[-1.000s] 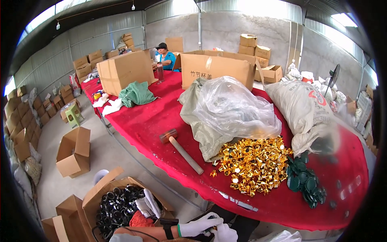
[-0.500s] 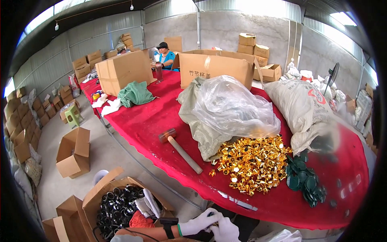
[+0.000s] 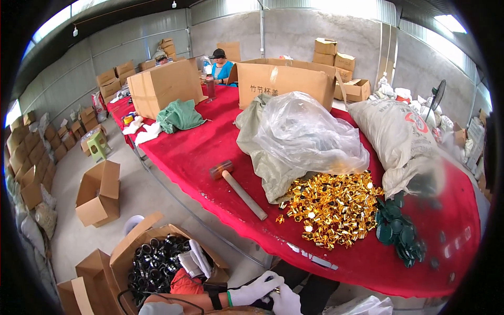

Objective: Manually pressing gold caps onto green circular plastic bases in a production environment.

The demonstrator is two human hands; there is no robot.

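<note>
Both hands wear white knit gloves and meet low in the view, off the table's near edge. My left hand (image 3: 257,290), with a green cuff and a black strap on its wrist, has its fingers closed against those of my right hand (image 3: 286,301). A small shiny piece shows between the fingers; most of it is hidden, so its kind is unclear. On the red-covered table (image 3: 220,142) beyond lies a heap of small gold-coloured shiny parts (image 3: 333,210). Beside it are dark green discs (image 3: 397,231). A hammer (image 3: 239,190) with a grey handle rests left of the heap.
An open carton of black ring-shaped parts (image 3: 155,265) stands at lower left, with grey and red cloths on it. Clear plastic and a woven sack (image 3: 310,131) back the gold heap. A full white sack (image 3: 394,131) lies right. Across the table sits a person (image 3: 221,68) near large cartons.
The view has shifted a little, so the table sits slightly higher and to the right. My gloved hands stay together, their fingers slightly rearranged around the small piece.
</note>
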